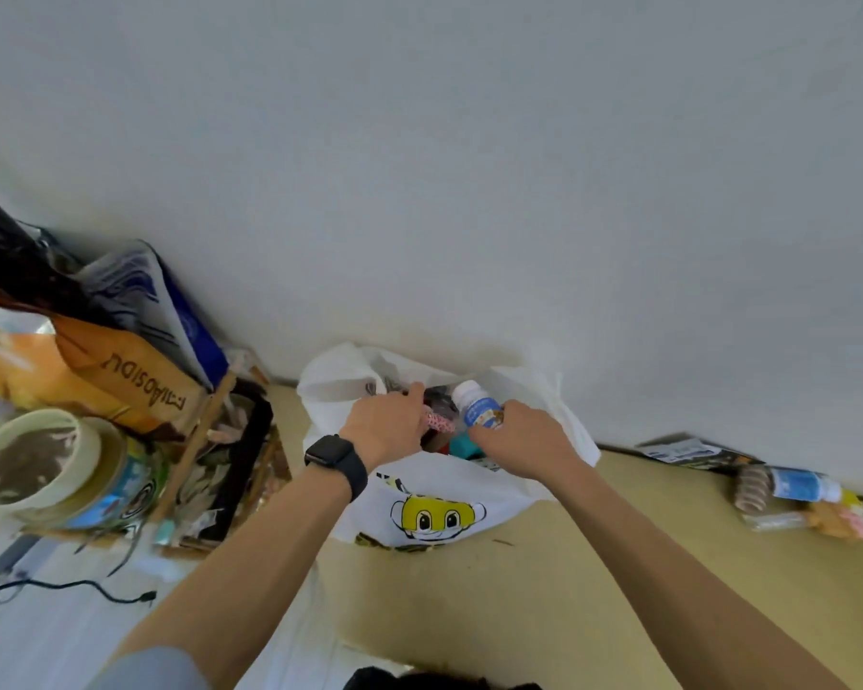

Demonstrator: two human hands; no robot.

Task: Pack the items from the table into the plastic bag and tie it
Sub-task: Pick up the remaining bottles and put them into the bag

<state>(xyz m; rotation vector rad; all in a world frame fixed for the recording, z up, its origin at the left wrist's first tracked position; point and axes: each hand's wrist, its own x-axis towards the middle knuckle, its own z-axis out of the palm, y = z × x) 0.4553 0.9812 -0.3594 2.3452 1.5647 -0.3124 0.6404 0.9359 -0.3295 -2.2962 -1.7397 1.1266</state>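
A white plastic bag with a yellow cartoon face stands open on the yellowish table against the wall. My right hand grips a small white bottle with a blue label over the bag's mouth. My left hand, with a black watch on its wrist, is curled at the bag's opening, gripping a pink patterned item. Dark and teal items lie inside the bag, partly hidden by my hands.
At the right by the wall lie a second blue-labelled bottle, a coiled brown item, snack packets and a flat printed pack. A cluttered box with bags and a paper bowl stands left. A black cable lies front left.
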